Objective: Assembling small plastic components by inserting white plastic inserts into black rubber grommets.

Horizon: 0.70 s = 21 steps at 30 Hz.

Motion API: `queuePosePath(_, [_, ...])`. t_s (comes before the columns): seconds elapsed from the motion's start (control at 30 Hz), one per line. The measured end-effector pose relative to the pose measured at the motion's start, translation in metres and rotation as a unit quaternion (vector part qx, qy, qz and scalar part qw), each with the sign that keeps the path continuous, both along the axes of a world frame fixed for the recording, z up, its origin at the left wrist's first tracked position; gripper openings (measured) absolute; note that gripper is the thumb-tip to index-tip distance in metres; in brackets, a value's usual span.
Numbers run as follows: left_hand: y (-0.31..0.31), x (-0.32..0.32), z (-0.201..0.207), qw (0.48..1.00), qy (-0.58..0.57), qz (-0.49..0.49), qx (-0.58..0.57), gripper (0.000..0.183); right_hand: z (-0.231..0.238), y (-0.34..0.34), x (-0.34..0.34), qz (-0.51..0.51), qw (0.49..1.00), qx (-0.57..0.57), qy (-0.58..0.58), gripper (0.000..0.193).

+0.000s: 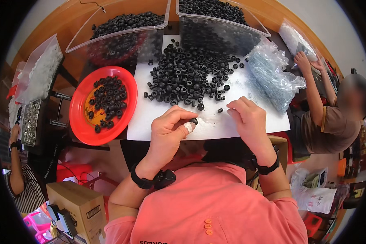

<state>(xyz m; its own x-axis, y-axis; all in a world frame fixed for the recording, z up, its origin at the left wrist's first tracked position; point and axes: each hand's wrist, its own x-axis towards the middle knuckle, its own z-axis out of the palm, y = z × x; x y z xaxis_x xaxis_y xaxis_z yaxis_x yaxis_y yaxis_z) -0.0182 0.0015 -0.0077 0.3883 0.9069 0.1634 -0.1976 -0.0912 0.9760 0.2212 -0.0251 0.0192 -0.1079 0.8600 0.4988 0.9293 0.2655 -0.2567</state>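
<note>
My left hand (168,127) is closed at the near edge of the white board (144,116). Its thumb, wrapped in white tape, and its fingers pinch a round black plastic part (193,120). To the right, my right hand (249,121) hovers over the board with its fingers curled together. Whatever may be between those fingertips is too small to make out. A small black cylinder piece (220,110) lies between the hands, and a loose black ball part (200,107) rests just beyond the left one. Farther back spreads a heap of black plastic parts (183,77), round ones mixed with small cylinders.
At left stands a red plate (78,110) with round black parts. Two clear bins (118,34) (223,20) of black parts stand behind the heap. A clear bag of small bluish pieces (270,73) lies at right. Co-workers sit at both sides; a cardboard box (75,203) is lower left.
</note>
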Motion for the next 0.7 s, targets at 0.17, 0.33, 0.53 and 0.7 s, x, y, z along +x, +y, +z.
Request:
queuePosePath(0.17, [-0.002,0.003,0.002,1.0,0.01,0.008,0.008,0.022,-0.013,0.005,-0.015,-0.019,0.996,0.048,-0.07,0.015])
queuePosePath(0.33, [-0.002,0.002,0.003,1.0,0.002,0.014,-0.005,0.023,-0.011,0.005,-0.021,0.008,0.987,0.077,-0.139,0.013])
queuePosePath(0.53, [-0.001,-0.001,0.003,0.999,0.032,0.006,-0.011,0.021,-0.012,0.008,-0.011,0.119,0.978,0.065,-0.157,0.01])
queuePosePath(0.7, [0.001,0.0,0.001,1.0,0.011,0.01,-0.015,0.021,-0.008,0.011,-0.006,0.128,0.975,0.051,-0.174,0.008])
